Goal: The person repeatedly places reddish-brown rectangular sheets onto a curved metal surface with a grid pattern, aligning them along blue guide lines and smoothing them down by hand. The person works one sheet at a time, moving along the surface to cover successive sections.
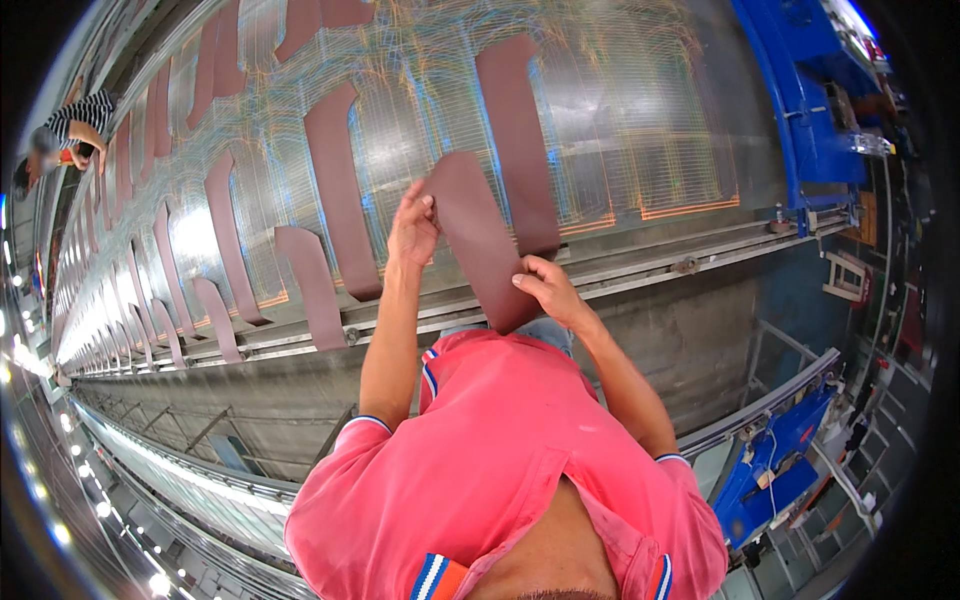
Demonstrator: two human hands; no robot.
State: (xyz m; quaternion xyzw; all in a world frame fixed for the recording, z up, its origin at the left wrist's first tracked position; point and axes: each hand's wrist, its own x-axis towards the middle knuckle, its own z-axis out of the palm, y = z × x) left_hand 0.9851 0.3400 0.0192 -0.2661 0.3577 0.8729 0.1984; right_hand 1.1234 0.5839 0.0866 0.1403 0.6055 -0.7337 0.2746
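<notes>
A long maroon panel (474, 235), a flat flexible sheet that looks like fabric or leather, is raised at a slant in front of my body. My left hand (413, 228) is closed on its left edge near the far end. Lower down, my right hand (552, 290) grips the right edge, thumb on top and fingers partly hidden beneath. Behind the held panel, another maroon panel (520, 140) lies on the long metal table (640, 80). Left of it rests one more maroon panel (338, 180), with a shorter maroon panel (312, 285) overhanging the near edge.
Several more maroon strips run leftward along the table, whose surface carries coloured outlines. A metal rail (690, 266) follows its near edge. Blue machinery (805, 110) stands at the right end, and a blue unit (770, 470) lower right. Another person (80, 125) leans over the far left.
</notes>
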